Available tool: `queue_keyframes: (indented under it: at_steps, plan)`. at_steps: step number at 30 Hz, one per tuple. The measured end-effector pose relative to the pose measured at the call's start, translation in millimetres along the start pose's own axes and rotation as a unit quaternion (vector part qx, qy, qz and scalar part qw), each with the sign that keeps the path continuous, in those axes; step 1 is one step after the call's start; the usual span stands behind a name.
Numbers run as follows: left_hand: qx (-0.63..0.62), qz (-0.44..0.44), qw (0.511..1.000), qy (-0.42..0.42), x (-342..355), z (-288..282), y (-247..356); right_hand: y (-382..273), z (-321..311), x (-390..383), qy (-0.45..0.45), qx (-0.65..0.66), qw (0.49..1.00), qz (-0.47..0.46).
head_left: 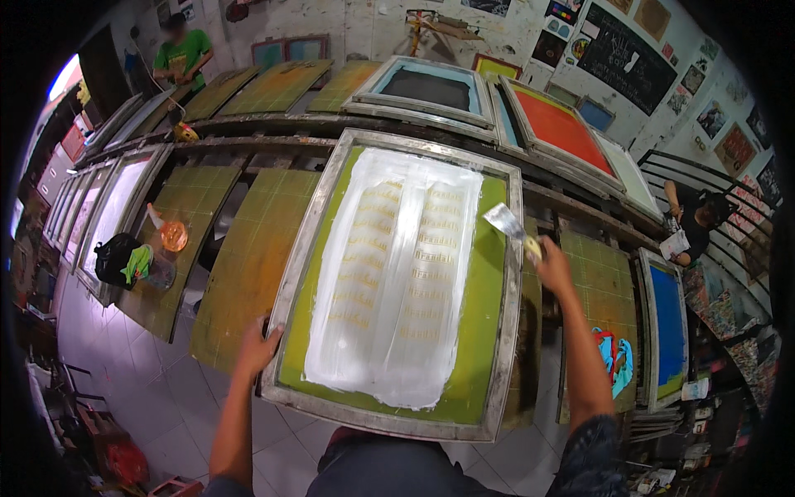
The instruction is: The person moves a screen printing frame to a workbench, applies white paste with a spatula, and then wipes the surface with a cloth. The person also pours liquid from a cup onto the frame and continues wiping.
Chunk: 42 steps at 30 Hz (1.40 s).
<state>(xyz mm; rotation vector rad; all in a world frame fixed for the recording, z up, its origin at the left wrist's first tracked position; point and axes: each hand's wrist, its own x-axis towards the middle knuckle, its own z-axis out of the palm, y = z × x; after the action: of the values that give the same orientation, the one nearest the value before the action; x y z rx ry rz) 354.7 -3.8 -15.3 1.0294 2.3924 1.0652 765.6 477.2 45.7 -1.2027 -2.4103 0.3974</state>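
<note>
In front of me a large screen-printing frame (512, 331) is tilted up, its grey wooden border around a yellow-green mesh. White ink (406, 273) coats most of the mesh, and two columns of repeated lettering show through it. My left hand (260, 348) grips the frame's lower left side, thumb on the border. My right hand (551, 267) is closed around the pale yellow handle of a scraper (507, 223). The scraper's wide metal blade points up and left, over the right edge of the mesh. I cannot tell whether the blade touches it.
Brown printing boards (257, 257) line the benches on both sides. A spray bottle (173, 235) and black bag (118, 259) lie at left. More screens stand behind, including a red one (563, 132), and a blue one (667, 323) is at right. Two people (184, 54) work farther off.
</note>
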Motion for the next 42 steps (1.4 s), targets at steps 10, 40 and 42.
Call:
queue_keyframes:
  at_steps: [10, 40, 42]
  plan:
    - [-0.028, 0.004, 0.999, 0.035, -1, 23, -21, -26, 49, 184, -0.066, -0.168, 0.983, -0.029]
    - [-0.057, -0.063, 0.996, -0.001, 14, 13, -48, -135, 133, 276, -0.21, -0.155, 0.951, -0.166]
    - [-0.053, -0.069, 0.996, -0.006, 13, 14, -52, -143, 140, 278, -0.215, -0.154, 0.949, -0.173]
